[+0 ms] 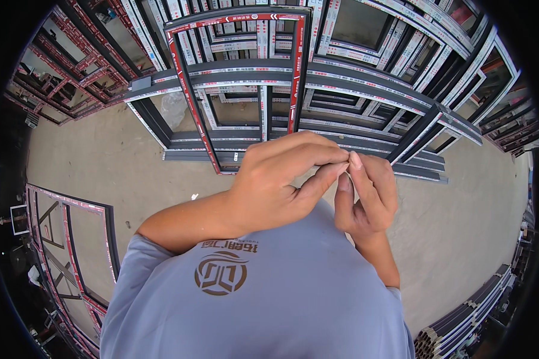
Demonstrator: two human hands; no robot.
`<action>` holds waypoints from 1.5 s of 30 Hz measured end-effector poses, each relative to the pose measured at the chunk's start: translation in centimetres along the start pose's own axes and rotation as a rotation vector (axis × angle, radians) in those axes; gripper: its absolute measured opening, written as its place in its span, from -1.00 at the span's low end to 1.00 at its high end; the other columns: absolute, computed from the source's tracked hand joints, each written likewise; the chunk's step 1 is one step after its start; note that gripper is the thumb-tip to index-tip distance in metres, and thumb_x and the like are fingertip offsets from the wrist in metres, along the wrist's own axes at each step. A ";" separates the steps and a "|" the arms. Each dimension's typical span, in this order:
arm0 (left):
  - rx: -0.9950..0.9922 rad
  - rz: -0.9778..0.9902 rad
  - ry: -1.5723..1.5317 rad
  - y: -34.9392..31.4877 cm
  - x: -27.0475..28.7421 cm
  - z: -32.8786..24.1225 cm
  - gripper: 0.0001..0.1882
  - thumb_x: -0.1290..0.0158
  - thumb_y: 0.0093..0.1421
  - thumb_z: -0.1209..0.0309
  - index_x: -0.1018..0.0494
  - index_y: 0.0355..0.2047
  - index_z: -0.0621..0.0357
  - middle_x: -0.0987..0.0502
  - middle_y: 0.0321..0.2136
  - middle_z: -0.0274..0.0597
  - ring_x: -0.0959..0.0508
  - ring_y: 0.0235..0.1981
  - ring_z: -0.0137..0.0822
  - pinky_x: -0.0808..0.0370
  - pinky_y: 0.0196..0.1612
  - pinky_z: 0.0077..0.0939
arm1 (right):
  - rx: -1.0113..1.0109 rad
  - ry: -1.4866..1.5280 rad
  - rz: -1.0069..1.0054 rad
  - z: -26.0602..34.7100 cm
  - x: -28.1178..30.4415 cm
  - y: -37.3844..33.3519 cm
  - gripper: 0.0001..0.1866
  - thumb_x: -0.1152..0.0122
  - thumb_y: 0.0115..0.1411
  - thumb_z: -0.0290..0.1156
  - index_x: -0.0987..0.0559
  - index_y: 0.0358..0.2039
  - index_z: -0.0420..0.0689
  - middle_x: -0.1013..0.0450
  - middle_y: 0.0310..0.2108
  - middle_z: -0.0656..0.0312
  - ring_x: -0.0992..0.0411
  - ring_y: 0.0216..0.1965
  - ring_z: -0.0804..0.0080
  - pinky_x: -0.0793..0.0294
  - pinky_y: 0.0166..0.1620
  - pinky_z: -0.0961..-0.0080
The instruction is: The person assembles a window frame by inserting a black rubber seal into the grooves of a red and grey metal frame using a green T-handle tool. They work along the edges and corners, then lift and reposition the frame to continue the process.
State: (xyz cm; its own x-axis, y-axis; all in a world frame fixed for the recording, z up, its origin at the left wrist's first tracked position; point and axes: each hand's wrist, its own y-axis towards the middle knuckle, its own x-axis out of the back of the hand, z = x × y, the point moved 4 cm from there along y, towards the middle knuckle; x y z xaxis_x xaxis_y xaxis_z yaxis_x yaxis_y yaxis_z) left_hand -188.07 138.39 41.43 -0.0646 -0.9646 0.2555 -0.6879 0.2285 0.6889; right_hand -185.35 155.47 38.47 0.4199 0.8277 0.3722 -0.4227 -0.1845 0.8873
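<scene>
In front of my chest, my left hand [287,176] and my right hand [370,192] meet at the fingertips. Each has its thumb and forefinger pinched together, and the two pinches touch. Whatever lies between the fingertips is hidden or too small to name. Just beyond my hands stands a dark window frame [188,90] with red-and-white protective tape along its bars. It leans upright against a wider grey frame [365,93] with white printed tape. Neither hand touches these frames.
Many taped frames [395,42] are stacked farther back. Red-taped frames [72,60] stand at the far left, and another frame [90,209] is at the near left. Long profiles [467,308] lie bundled at the lower right. Clear plastic film [173,109] hangs by the grey frame.
</scene>
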 end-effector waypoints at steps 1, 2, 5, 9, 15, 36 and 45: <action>0.020 -0.009 -0.005 0.0 -0.4 0.2 -0.82 -0.30 0.17 0.61 -0.65 -0.20 0.24 -0.68 -0.31 -0.09 -0.71 -0.39 -0.14 -0.64 -0.36 -0.38 | 0.014 -0.033 0.021 -0.2 0.1 -0.1 -0.43 -0.28 -0.08 -0.74 -0.67 0.05 -0.32 -0.58 -0.24 0.06 -0.49 -0.38 0.22 -0.47 -0.34 0.42; 0.040 -0.019 -0.008 -0.1 -0.6 0.5 -0.85 -0.28 0.18 0.60 -0.64 -0.22 0.23 -0.67 -0.34 -0.10 -0.69 -0.41 -0.13 -0.62 -0.38 -0.36 | 0.027 -0.065 0.042 -0.6 0.1 -0.2 -0.42 -0.28 -0.10 -0.75 -0.68 0.04 -0.32 -0.58 -0.27 0.09 -0.48 -0.40 0.23 -0.47 -0.35 0.42; 0.188 0.123 0.206 -0.7 -1.4 1.4 -0.86 -0.29 0.17 0.62 -0.65 -0.24 0.26 -0.68 -0.35 -0.10 -0.69 -0.41 -0.19 -0.59 -0.38 -0.42 | 0.018 -0.139 0.149 -1.5 -0.1 -0.7 -0.40 -0.28 -0.16 -0.75 -0.69 0.01 -0.32 -0.58 -0.33 0.13 -0.46 -0.42 0.24 -0.45 -0.36 0.41; 0.264 0.147 0.218 -1.2 -2.7 3.4 -0.92 -0.25 0.13 0.56 -0.54 -0.40 0.20 -0.58 -0.47 -0.18 -0.61 -0.50 -0.16 -0.50 -0.47 -0.33 | -0.043 -0.076 0.284 -3.1 -0.6 -2.0 -0.41 -0.27 -0.18 -0.74 -0.69 -0.01 -0.32 -0.59 -0.29 0.15 -0.48 -0.38 0.25 -0.47 -0.33 0.39; 0.518 0.103 0.068 -4.3 -4.7 8.1 -0.86 -0.23 0.11 0.48 -0.47 -0.45 0.23 -0.56 -0.49 -0.13 -0.62 -0.49 -0.18 -0.52 -0.43 -0.33 | -0.444 0.256 0.313 -5.7 -1.4 -5.4 -0.50 -0.26 0.12 -0.76 -0.64 0.11 -0.27 -0.62 -0.17 0.02 -0.54 -0.30 0.24 -0.53 -0.15 0.41; 1.221 -0.035 -0.199 0.8 15.1 50.8 -0.27 -0.25 0.32 -0.12 -0.47 0.23 0.24 -0.61 0.04 -0.13 -0.61 0.05 -0.25 -0.56 0.13 -0.29 | -1.148 -0.204 0.172 -4.7 -9.5 -11.4 -0.86 -0.27 0.37 -0.55 -0.69 -0.11 -0.30 -0.65 -0.27 0.09 -0.61 -0.25 0.35 -0.58 -0.11 0.43; 1.119 -0.474 -0.683 8.7 16.0 59.9 -0.16 -0.20 0.36 -0.11 -0.24 0.31 0.35 -0.43 0.26 0.14 -0.52 0.26 -0.01 -0.51 0.29 -0.14 | -1.289 -0.402 0.246 -1.8 -8.5 -12.8 -0.75 -0.29 0.37 -0.51 -0.67 -0.02 -0.37 -0.64 -0.34 0.12 -0.60 -0.35 0.35 -0.58 -0.16 0.40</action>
State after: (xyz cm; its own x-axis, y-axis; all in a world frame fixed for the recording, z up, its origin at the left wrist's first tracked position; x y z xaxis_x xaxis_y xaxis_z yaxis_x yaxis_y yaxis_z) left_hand -238.39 117.08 10.91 0.2219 -0.8660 -0.4480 -0.9280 -0.0466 -0.3696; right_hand -184.94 151.72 23.49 0.3348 0.5956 0.7301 -0.8668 0.4985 -0.0092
